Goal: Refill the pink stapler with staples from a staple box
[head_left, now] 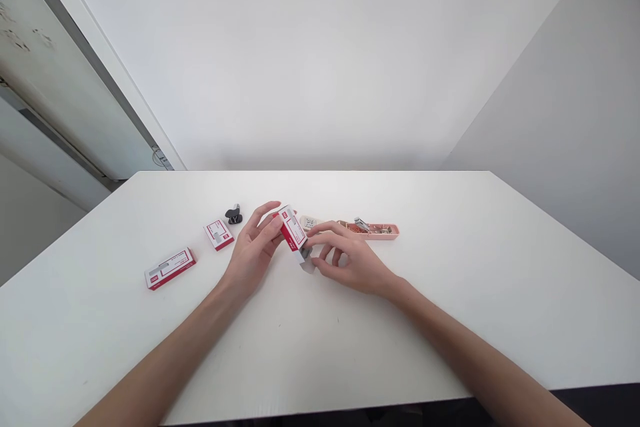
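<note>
My left hand [255,250] is closed around a small box [293,230], tilted above the bench [450,320], about midway between left and right edges. My right hand [354,261] is half curled at the box's open end; I can't tell whether it grips anything. Another box [170,269] lies toward the left edge.

Single head-worn view, forward and down across the white table [475,247] toward the wall [320,60].

Red-and-white box [293,229] over a white table [280,360]
The left hand [254,248] holds it; the right hand [353,260] is at its open end.
</note>
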The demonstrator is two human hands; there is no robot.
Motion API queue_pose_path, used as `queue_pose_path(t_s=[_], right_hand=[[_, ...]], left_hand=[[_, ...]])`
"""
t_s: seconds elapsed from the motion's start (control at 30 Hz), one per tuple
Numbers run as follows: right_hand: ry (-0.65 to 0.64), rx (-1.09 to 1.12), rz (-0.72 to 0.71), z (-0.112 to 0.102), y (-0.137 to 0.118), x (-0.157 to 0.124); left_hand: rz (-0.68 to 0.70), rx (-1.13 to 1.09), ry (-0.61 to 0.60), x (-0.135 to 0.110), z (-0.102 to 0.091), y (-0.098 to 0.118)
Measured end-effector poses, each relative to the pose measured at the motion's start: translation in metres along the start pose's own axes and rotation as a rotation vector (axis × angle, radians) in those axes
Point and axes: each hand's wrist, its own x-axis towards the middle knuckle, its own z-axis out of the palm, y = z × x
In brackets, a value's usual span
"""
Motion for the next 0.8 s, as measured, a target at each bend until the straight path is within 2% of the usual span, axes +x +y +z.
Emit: queue_pose_path(t_s=[0.33, 0.53, 0.67, 0.8], right_hand=[[0.003, -0.331, -0.157, 0.003, 0.005, 0.0], [0.004, -0.442, -0.228, 0.007, 0.009, 0.0], [0.021, -0.428, -0.237, 0.009, 0.005, 0.0], [0.026, -0.263, -0.188, 0.009, -0.002, -0.001]], left_hand=[[-0.033, 0.074, -0.044, -0.004, 0.003, 0.001], [-0.043, 0.109, -0.063, -0.005, 0.004, 0.001], [-0.046, 0.113, -0.065, -0.005, 0.004, 0.002], [-0.051, 0.106, -0.058, -0.005, 0.004, 0.003]])
